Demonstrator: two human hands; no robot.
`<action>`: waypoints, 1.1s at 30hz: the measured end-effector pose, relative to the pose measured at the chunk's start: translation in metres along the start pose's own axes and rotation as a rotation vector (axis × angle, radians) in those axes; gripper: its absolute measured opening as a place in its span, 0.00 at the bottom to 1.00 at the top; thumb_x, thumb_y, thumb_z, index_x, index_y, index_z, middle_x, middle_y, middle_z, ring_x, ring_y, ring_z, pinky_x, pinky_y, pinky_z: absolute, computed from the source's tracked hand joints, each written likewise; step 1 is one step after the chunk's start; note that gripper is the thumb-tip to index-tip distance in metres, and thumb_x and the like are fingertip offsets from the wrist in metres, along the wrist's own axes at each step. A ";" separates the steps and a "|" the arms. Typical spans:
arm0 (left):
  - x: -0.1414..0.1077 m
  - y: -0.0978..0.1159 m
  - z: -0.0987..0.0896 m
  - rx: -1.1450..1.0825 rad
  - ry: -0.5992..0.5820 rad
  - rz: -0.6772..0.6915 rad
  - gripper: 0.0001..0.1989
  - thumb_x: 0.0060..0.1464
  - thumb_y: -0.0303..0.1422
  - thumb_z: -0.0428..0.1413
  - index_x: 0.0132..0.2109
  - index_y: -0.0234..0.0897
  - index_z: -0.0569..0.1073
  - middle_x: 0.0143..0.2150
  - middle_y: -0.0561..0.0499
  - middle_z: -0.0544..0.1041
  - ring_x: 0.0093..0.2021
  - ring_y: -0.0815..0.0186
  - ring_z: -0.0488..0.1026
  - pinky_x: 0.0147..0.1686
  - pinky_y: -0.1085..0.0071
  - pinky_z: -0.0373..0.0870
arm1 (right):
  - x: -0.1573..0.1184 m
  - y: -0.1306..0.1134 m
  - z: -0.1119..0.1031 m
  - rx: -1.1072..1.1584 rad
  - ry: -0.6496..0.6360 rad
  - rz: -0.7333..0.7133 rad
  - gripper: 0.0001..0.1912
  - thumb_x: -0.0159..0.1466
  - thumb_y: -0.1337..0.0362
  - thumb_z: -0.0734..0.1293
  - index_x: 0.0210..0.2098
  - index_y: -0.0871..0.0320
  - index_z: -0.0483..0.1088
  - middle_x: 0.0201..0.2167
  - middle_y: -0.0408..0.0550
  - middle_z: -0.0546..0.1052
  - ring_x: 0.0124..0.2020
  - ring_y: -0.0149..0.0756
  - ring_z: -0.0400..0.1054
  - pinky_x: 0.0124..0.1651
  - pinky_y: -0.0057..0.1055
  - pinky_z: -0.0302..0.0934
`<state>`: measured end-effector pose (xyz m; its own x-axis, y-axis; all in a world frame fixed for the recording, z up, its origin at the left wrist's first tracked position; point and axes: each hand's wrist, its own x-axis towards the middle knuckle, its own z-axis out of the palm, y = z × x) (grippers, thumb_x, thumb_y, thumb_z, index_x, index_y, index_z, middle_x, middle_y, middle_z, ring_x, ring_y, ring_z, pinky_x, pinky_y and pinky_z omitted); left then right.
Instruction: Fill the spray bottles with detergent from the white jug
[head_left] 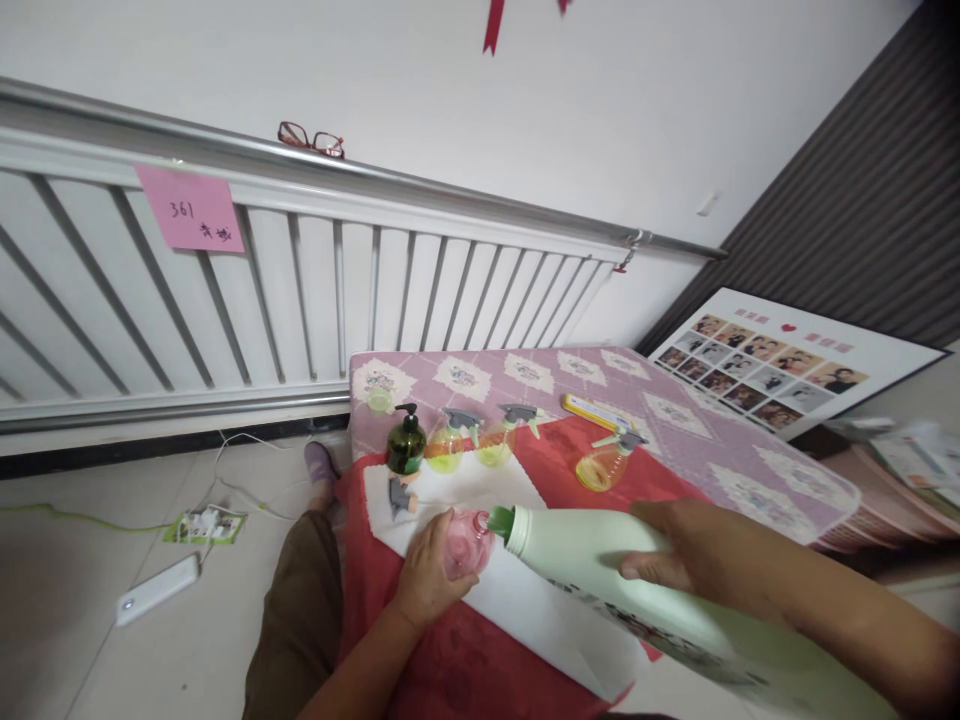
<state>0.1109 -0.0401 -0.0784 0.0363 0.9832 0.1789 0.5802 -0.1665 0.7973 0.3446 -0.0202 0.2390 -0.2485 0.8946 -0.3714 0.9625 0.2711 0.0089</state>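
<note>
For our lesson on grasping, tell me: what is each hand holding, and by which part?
The left hand holds the pink bottle around its body. The right hand holds the large pale green bottle by its body, back from the neck.

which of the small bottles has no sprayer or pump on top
The pink bottle in the left hand; the three yellowish bottles wear grey trigger sprayers and the dark green bottle a black pump.
</note>
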 end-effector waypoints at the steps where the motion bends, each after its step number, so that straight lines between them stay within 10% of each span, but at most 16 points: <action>1: 0.000 0.000 0.000 -0.001 0.005 0.002 0.45 0.39 0.36 0.60 0.65 0.34 0.52 0.65 0.40 0.61 0.64 0.50 0.59 0.63 0.53 0.56 | 0.000 0.000 0.000 0.003 -0.018 -0.001 0.20 0.56 0.42 0.63 0.33 0.51 0.72 0.32 0.50 0.79 0.33 0.46 0.73 0.33 0.36 0.63; 33: 0.000 0.000 -0.001 -0.004 -0.006 -0.009 0.45 0.39 0.35 0.60 0.65 0.34 0.53 0.65 0.41 0.61 0.64 0.51 0.58 0.63 0.55 0.55 | -0.001 0.002 0.001 -0.003 -0.078 0.012 0.22 0.57 0.40 0.61 0.36 0.52 0.71 0.35 0.51 0.78 0.36 0.48 0.73 0.35 0.38 0.63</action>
<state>0.1101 -0.0398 -0.0773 0.0363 0.9851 0.1679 0.5769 -0.1578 0.8014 0.3469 -0.0208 0.2389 -0.2280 0.8672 -0.4427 0.9649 0.2622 0.0168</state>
